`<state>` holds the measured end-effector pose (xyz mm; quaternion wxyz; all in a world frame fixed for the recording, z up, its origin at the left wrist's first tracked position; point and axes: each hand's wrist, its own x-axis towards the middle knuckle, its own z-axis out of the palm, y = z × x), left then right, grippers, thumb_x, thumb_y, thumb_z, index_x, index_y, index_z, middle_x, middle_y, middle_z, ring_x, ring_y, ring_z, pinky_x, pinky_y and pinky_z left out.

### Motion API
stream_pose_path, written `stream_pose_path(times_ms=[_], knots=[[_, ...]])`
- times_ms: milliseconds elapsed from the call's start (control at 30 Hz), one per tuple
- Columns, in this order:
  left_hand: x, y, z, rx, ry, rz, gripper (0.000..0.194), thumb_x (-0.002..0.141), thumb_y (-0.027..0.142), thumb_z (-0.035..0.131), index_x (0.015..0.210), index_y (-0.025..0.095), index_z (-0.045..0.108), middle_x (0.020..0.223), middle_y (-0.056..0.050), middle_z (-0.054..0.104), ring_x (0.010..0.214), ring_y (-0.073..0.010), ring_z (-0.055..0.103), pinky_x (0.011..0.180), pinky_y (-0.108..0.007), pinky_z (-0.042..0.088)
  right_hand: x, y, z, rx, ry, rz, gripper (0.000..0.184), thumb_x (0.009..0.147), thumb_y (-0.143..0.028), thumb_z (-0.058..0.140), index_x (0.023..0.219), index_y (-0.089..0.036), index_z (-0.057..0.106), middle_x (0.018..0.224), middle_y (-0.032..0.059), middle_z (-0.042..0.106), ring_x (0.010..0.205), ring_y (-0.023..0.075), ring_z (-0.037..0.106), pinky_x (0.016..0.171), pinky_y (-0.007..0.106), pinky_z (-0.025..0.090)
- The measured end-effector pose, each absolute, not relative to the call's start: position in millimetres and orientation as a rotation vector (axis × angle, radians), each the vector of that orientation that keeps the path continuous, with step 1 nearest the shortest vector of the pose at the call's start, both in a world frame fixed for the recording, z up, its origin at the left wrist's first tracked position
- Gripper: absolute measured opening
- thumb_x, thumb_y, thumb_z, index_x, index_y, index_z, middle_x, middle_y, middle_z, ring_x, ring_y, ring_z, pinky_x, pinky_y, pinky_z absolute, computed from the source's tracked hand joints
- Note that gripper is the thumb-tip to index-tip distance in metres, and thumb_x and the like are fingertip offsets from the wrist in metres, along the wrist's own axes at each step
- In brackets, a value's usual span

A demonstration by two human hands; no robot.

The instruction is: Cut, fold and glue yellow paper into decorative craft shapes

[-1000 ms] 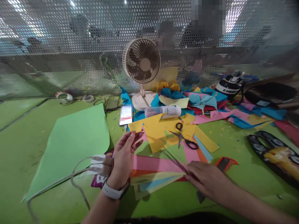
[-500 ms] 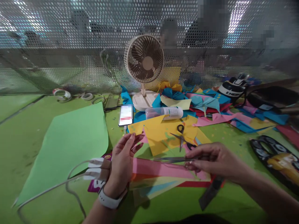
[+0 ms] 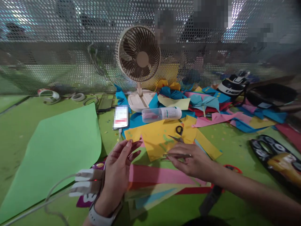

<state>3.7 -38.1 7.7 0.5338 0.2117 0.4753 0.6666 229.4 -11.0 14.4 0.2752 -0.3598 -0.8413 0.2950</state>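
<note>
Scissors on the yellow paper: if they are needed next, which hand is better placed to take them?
Probably the right hand: it is much nearer, even hiding part of the scissors from view. However, it holds tweezers, which may need setting down first. The left hand is farther away.

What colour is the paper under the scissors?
The paper is mostly yellow; the head view shows it best.

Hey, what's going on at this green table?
A person has both bare hands up over coloured paper. The right hand holds metal tweezers. The left hand has its thumb and fingertips close together; I can't tell whether they pinch something small. Scissors lie on yellow paper, partly hidden by the right hand. A pink strip lies nearer the person, and a fan stands behind.
</note>
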Motion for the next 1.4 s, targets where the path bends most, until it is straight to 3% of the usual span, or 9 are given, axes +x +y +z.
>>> stream_pose_path(times_ms=[133, 300, 600, 1400], knots=[[2.1, -36.7, 1.8, 0.506, 1.125, 1.584, 0.014, 0.070, 0.022, 0.073, 0.083, 0.020, 0.066, 0.082, -0.002, 0.074, 0.084, -0.0185, 0.069, 0.063, -0.022, 0.054, 238.4, -6.5, 1.2, -1.136, -2.039, 1.113, 0.018, 0.084, -0.029, 0.055, 0.085, -0.019, 0.069, 0.074, 0.0025, 0.070, 0.064, 0.0144, 0.063, 0.058, 0.024, 0.050], [1.1, -35.8, -1.3, 0.486, 1.136, 1.581, 0.013, 0.070, 0.021, 0.072, 0.082, 0.020, 0.067, 0.081, -0.001, 0.074, 0.083, -0.0181, 0.069, 0.062, -0.021, 0.054, 268.7, 6.1, -2.3, -1.336, -1.514, 1.365, 0.031, 0.081, -0.045, 0.057, 0.088, -0.016, 0.066, 0.078, 0.0068, 0.072, 0.068, 0.0202, 0.068, 0.055, 0.027, 0.054], [1.9, -32.8, -3.4, 0.510, 1.177, 1.558, 0.014, 0.069, 0.022, 0.073, 0.082, 0.020, 0.068, 0.083, -0.002, 0.074, 0.084, -0.0192, 0.069, 0.063, -0.021, 0.054, 287.5, 27.7, -23.6, -1.433, -1.230, 1.367, 0.028, 0.078, -0.043, 0.062, 0.086, -0.016, 0.060, 0.075, 0.0056, 0.071, 0.067, 0.0184, 0.070, 0.047, 0.020, 0.049], [2.9, -34.1, -0.9, 0.479, 1.165, 1.541, 0.015, 0.068, 0.021, 0.074, 0.082, 0.020, 0.068, 0.081, -0.002, 0.074, 0.083, -0.0194, 0.069, 0.062, -0.021, 0.055, 281.5, 33.4, -37.8, -1.378, -1.186, 1.370, 0.034, 0.073, -0.050, 0.064, 0.081, -0.017, 0.061, 0.067, 0.0041, 0.070, 0.060, 0.0179, 0.067, 0.042, 0.020, 0.045]])
